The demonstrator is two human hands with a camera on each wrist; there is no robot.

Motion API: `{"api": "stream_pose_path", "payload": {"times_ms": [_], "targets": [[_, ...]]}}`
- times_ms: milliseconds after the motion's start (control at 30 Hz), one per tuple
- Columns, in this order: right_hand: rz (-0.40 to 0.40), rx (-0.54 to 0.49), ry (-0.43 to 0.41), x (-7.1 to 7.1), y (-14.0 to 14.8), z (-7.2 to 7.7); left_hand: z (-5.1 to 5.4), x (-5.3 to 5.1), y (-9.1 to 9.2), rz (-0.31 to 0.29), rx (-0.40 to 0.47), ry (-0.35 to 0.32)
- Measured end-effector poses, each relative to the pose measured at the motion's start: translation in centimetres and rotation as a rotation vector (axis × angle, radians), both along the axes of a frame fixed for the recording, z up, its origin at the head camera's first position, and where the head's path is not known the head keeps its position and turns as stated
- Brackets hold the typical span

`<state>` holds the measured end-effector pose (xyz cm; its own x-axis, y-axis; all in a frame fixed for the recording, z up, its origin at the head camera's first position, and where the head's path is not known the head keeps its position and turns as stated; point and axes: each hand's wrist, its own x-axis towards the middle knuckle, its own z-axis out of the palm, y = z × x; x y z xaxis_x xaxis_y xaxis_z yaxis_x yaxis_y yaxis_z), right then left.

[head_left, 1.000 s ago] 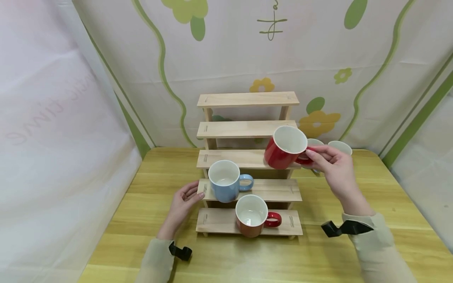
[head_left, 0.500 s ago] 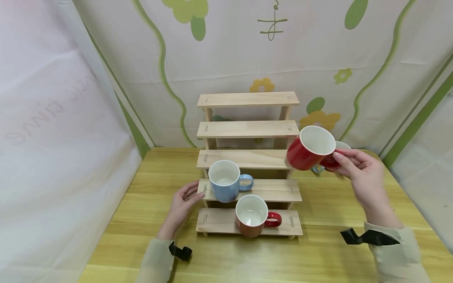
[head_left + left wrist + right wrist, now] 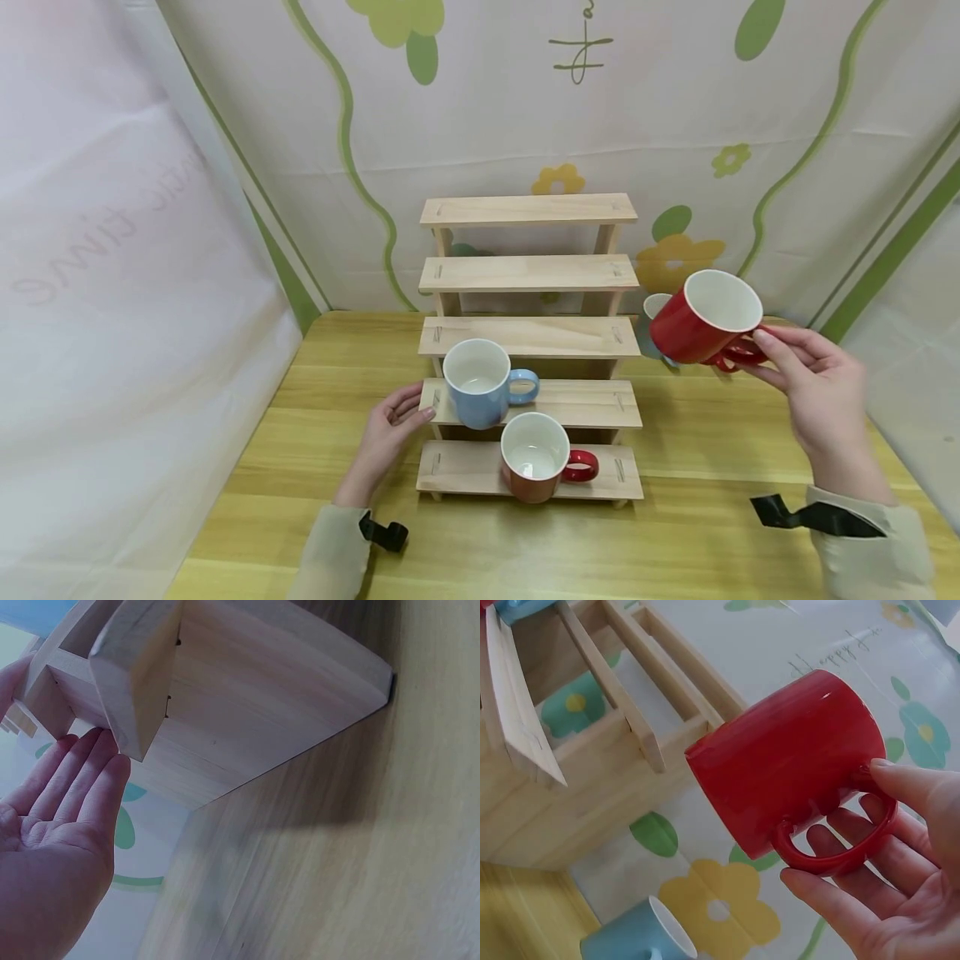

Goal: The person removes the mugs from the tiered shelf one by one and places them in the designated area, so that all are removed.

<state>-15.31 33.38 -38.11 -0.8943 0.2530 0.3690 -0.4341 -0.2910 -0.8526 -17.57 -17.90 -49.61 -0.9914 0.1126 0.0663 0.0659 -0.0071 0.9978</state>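
In the head view my right hand [image 3: 825, 392] pinches the handle of a red mug [image 3: 693, 325], white inside and tilted, in the air right of the wooden tiered rack [image 3: 528, 336]. The right wrist view shows the thumb and fingers around the handle of the red mug [image 3: 787, 757]. My left hand [image 3: 390, 433] holds the left end of the rack's second-lowest shelf, thumb on top; its fingers lie against the wood in the left wrist view. A blue mug [image 3: 476, 396] stands on that shelf, and a red-handled mug [image 3: 534, 462] on the lowest one.
Behind the rack's right side stands a light blue mug [image 3: 651, 333], partly hidden by the held mug; it shows as the blue mug [image 3: 634, 934] in the right wrist view. Patterned cloth [image 3: 487, 108] hangs behind the wooden table [image 3: 300, 467].
My right hand has carried the red mug rightward, from in front of the rack's third shelf to beside the rack. My left hand and the two mugs on the shelves stay in place.
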Motion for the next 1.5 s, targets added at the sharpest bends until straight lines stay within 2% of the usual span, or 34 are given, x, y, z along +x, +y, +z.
{"api": "stream_pose_path", "payload": {"times_ms": [333, 533, 867, 1100, 1500], "targets": [[-0.07, -0.09, -0.088, 0.5, 2.0, -1.3, 0.0, 0.0, 0.1, 0.008, -0.008, -0.001], [-0.112, -0.176, -0.101, 0.6, 3.0, -1.9, 0.1, 0.0, 0.1, 0.007, -0.01, -0.001], [-0.265, -0.206, -0.183, 1.0, 5.2, -2.9, 0.1, 0.0, 0.1, 0.002, -0.011, 0.01], [-0.368, -0.233, -0.279, 1.1, 6.4, -3.6, -0.1, 0.0, 0.1, 0.012, -0.025, 0.02], [-0.471, -0.244, -0.377, 1.6, 8.3, -5.1, 0.0, 0.0, 0.1, 0.007, -0.019, 0.015]]}}
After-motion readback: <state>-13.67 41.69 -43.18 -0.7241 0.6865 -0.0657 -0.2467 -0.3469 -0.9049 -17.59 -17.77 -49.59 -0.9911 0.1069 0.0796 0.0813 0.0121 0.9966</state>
